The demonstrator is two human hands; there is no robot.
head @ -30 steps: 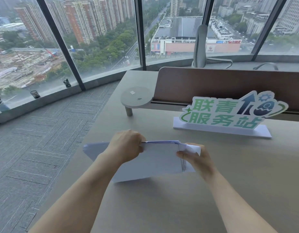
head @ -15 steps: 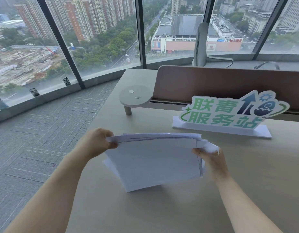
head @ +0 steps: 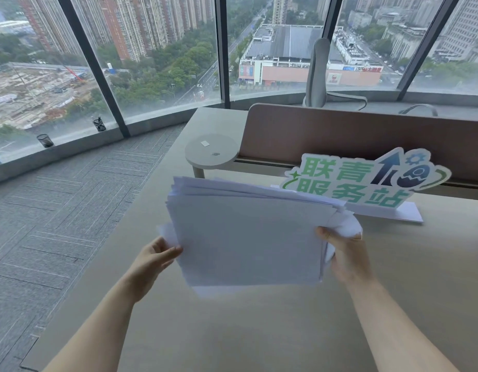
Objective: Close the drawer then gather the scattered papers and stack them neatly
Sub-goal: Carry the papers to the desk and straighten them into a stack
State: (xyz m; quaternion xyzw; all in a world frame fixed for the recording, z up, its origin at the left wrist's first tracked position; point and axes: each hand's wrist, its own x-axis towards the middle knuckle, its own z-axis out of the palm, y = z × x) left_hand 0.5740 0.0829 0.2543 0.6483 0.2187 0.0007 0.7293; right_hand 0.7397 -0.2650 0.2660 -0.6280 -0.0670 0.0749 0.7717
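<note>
White papers [head: 248, 237], beige desk [head: 259, 331], green-lettered sign [head: 348, 181], grey striped carpet [head: 57, 210]

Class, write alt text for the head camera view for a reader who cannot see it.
Two hands hold a loose stack of white papers upright above a beige desk: the left hand at its left edge, the right hand gripping its right. Behind stand a green-lettered sign and city-view windows.
</note>
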